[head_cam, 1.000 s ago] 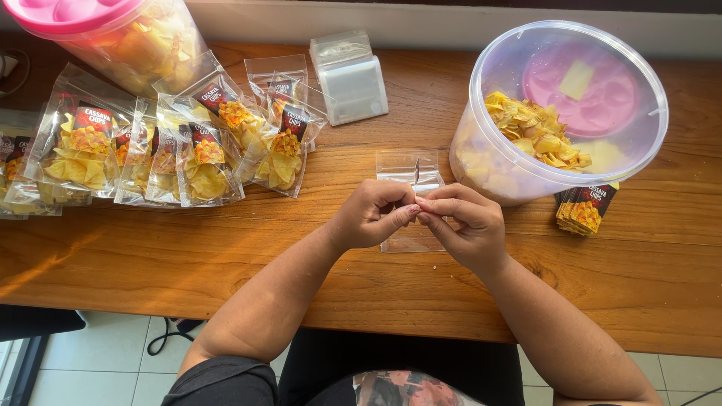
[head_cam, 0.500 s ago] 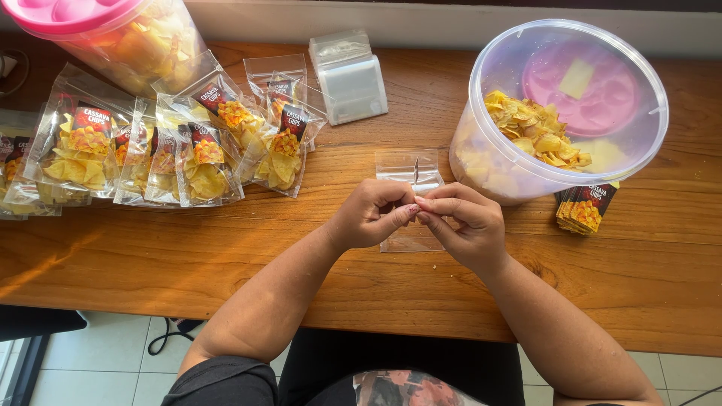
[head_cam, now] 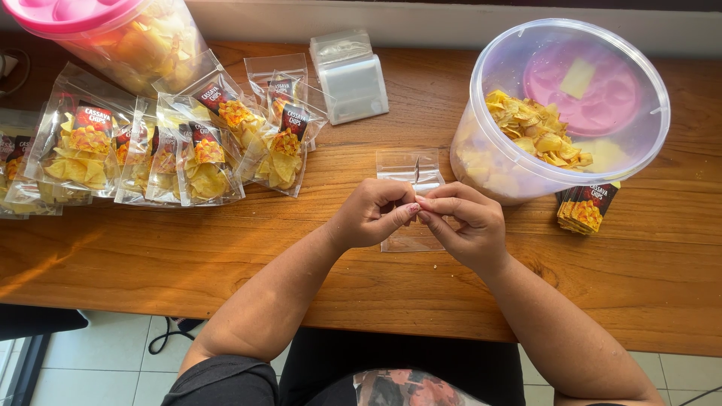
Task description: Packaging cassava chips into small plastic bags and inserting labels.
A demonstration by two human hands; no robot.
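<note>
My left hand (head_cam: 372,214) and my right hand (head_cam: 466,225) meet fingertip to fingertip over an empty clear plastic pouch (head_cam: 410,169) that lies flat on the wooden table (head_cam: 226,256). Both hands pinch the pouch near its middle, and their fingers hide its lower half. To the right stands a big clear tub (head_cam: 560,105), tilted toward me and partly filled with yellow chips. A small stack of printed labels (head_cam: 587,207) lies by the tub's base.
Several filled chip pouches (head_cam: 188,143) lie in an overlapping row at the left. A pink-lidded jar of chips (head_cam: 120,37) lies at the back left. A pile of empty clear pouches (head_cam: 350,75) sits at the back centre.
</note>
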